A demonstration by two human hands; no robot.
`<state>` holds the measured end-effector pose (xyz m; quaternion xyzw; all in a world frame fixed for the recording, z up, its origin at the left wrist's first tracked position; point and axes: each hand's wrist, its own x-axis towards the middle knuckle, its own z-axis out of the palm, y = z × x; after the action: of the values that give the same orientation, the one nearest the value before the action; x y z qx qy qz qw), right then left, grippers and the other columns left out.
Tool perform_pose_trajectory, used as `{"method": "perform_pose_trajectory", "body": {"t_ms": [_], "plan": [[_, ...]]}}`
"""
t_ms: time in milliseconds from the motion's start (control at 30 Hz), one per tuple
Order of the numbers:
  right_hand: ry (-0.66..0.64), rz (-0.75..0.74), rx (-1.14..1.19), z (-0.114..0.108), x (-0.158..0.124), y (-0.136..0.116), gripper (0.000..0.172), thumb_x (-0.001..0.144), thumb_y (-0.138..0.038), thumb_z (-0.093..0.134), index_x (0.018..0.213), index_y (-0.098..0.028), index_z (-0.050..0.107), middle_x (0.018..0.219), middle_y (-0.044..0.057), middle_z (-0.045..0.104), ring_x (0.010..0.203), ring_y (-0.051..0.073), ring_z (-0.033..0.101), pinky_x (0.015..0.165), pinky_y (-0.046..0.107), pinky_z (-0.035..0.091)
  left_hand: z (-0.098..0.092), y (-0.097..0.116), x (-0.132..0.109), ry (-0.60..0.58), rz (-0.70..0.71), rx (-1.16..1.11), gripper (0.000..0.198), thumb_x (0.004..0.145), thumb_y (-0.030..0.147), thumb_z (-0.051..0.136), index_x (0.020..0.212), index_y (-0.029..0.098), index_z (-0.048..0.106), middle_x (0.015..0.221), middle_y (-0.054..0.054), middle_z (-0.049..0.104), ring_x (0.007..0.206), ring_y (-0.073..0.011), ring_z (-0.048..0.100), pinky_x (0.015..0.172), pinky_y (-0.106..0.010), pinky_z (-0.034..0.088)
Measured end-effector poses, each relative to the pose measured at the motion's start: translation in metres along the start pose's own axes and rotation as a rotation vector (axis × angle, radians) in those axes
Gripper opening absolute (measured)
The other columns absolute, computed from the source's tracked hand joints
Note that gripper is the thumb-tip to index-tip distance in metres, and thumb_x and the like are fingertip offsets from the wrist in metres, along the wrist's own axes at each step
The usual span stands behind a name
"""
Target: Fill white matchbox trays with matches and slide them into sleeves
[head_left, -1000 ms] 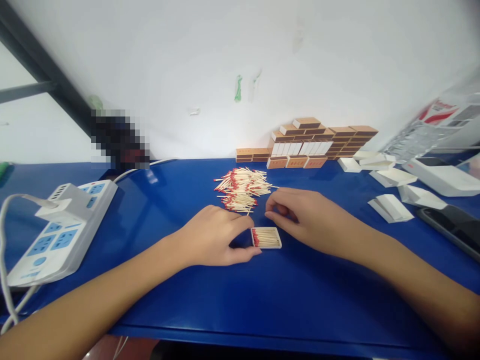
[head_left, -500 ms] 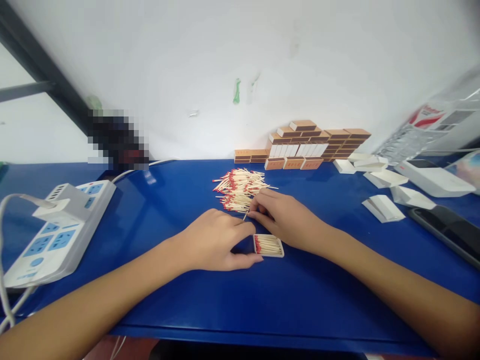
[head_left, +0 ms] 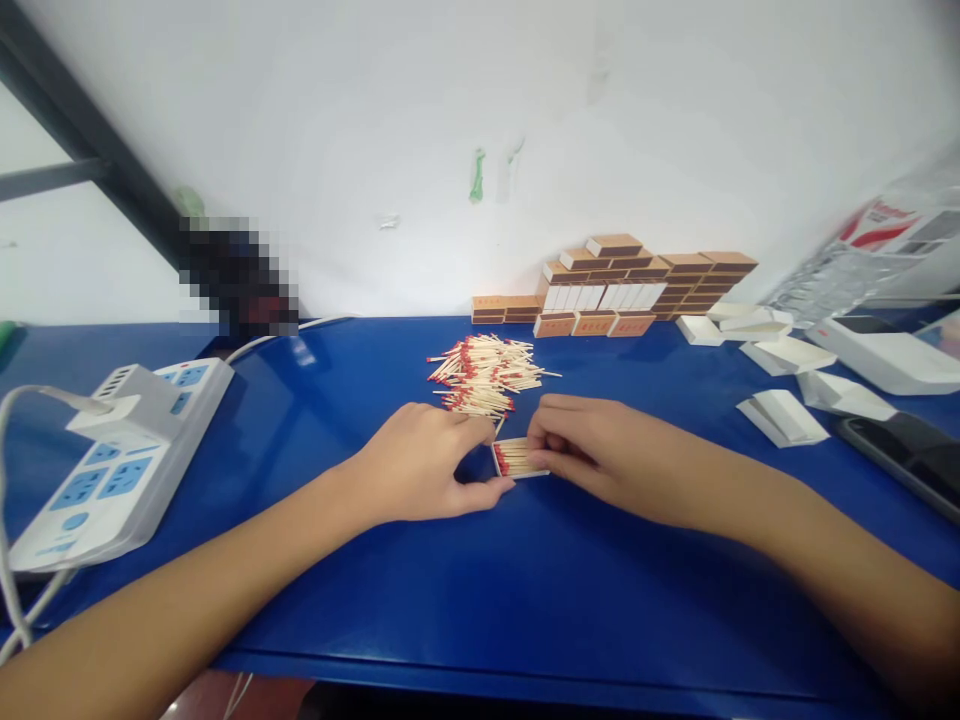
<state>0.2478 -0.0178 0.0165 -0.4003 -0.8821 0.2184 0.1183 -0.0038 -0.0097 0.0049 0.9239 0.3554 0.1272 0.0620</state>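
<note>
One left hand (head_left: 424, 465), one right hand (head_left: 589, 440), one match-filled tray (head_left: 534, 475), one power strip (head_left: 161, 475), one plugged-in charger (head_left: 124, 415), one smartphone (head_left: 907, 455), one plastic bottle (head_left: 862, 255), at least five white trays (head_left: 780, 418); heaped matches (head_left: 487, 368) and stacked matchboxes (head_left: 630, 268) overlap too much to count.

white wall (head_left: 360, 130), faintly marked, green patch (head_left: 477, 176) midway up | upper left: dark slanting frame (head_left: 142, 185) with crossbar (head_left: 49, 181) | glossy blue tabletop (head_left: 360, 600) reaching the wall | reddish floor (head_left: 262, 694) below its near edge | light soft, pale glare (head_left: 304, 350) on the blue, left of centre
</note>
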Motion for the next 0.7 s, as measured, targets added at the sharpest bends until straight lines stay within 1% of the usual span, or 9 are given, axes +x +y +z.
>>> {"method": "perform_pose_trajectory", "body": {"t_ms": [67, 133, 200, 267, 300, 367, 500, 633, 700], "plan": [[0.09, -0.011, -0.002, 0.003, 0.004, -0.002, 0.019, 0.103, -0.029, 0.052, 0.089, -0.021, 0.062, 0.09, 0.003, 0.067, 0.08, 0.017, 0.06, 0.07, 0.03, 0.042, 0.0, 0.001, -0.001, 0.003, 0.032, 0.002, 0.036, 0.088, 0.054, 0.066, 0.092, 0.019, 0.068, 0.064, 0.002, 0.065, 0.056, -0.0151, 0.063, 0.054, -0.027, 0.039], [0.168, -0.048, 0.009, 0.005, 0.009, -0.002, 0.019, 0.105, -0.026, 0.048, 0.099, -0.021, 0.065, 0.095, 0.004, 0.067, 0.086, 0.018, 0.061, 0.075, 0.031, 0.044, 0.001, 0.003, -0.002, -0.012, 0.086, -0.009, 0.035, 0.088, 0.054, 0.067, 0.092, 0.019, 0.069, 0.065, 0.002, 0.066, 0.058, -0.0152, 0.064, 0.054, -0.027, 0.039], [0.146, -0.088, 0.022, 0.008, 0.013, -0.002, 0.024, 0.106, -0.022, 0.043, 0.113, -0.022, 0.066, 0.103, 0.006, 0.067, 0.091, 0.019, 0.062, 0.077, 0.031, 0.044, 0.001, 0.005, -0.003, -0.034, 0.133, -0.023, 0.035, 0.088, 0.053, 0.067, 0.091, 0.018, 0.07, 0.065, 0.002, 0.066, 0.058, -0.0154, 0.064, 0.054, -0.028, 0.039], [0.069, -0.105, 0.016, 0.01, 0.017, 0.0, 0.029, 0.106, -0.019, 0.042, 0.119, -0.024, 0.067, 0.106, 0.007, 0.065, 0.09, 0.019, 0.062, 0.075, 0.031, 0.044, 0.001, 0.005, -0.003, -0.045, 0.155, -0.03, 0.035, 0.089, 0.053, 0.065, 0.09, 0.018, 0.071, 0.064, 0.002, 0.066, 0.057, -0.0155, 0.064, 0.054, -0.028, 0.039], [0.042, -0.099, 0.01, 0.011, 0.018, 0.0, 0.027, 0.106, -0.021, 0.043, 0.117, -0.023, 0.067, 0.105, 0.007, 0.064, 0.087, 0.018, 0.061, 0.073, 0.03, 0.044, 0.0, 0.005, -0.003, -0.042, 0.158, -0.029, 0.036, 0.089, 0.053, 0.064, 0.089, 0.018, 0.07, 0.064, 0.002, 0.066, 0.057, -0.0155, 0.064, 0.054, -0.028, 0.039], [0.032, -0.079, -0.008, 0.011, 0.018, 0.002, 0.024, 0.107, -0.028, 0.045, 0.106, -0.021, 0.068, 0.1, 0.006, 0.063, 0.083, 0.017, 0.059, 0.071, 0.03, 0.043, 0.0, 0.004, -0.003, -0.032, 0.161, -0.018, 0.035, 0.09, 0.053, 0.064, 0.087, 0.018, 0.069, 0.065, 0.002, 0.066, 0.058, -0.0156, 0.064, 0.054, -0.029, 0.038], [0.121, -0.009, -0.113, 0.007, 0.015, 0.008, 0.036, 0.107, -0.041, 0.045, 0.082, -0.02, 0.061, 0.086, 0.005, 0.064, 0.078, 0.018, 0.057, 0.069, 0.031, 0.039, -0.002, 0.003, -0.003, -0.011, 0.177, 0.02, 0.035, 0.09, 0.053, 0.065, 0.091, 0.018, 0.07, 0.067, 0.002, 0.068, 0.06, -0.0169, 0.065, 0.053, -0.03, 0.037], [0.226, 0.167, -0.263, -0.004, 0.01, 0.01, 0.04, 0.1, -0.05, 0.056, 0.072, -0.021, 0.057, 0.073, 0.003, 0.063, 0.065, 0.017, 0.053, 0.059, 0.031, 0.032, -0.002, 0.003, -0.003, -0.012, 0.174, 0.019, 0.036, 0.09, 0.053, 0.064, 0.092, 0.018, 0.071, 0.067, 0.001, 0.068, 0.059, -0.0165, 0.064, 0.053, -0.03, 0.036], [0.204, 0.163, -0.255, -0.008, 0.006, 0.009, 0.033, 0.096, -0.047, 0.061, 0.075, -0.022, 0.06, 0.073, 0.002, 0.063, 0.065, 0.017, 0.053, 0.059, 0.031, 0.033, -0.002, 0.003, -0.003, -0.018, 0.168, 0.014, 0.036, 0.09, 0.054, 0.064, 0.092, 0.018, 0.071, 0.067, 0.001, 0.068, 0.059, -0.0165, 0.064, 0.053, -0.03, 0.036]]}}
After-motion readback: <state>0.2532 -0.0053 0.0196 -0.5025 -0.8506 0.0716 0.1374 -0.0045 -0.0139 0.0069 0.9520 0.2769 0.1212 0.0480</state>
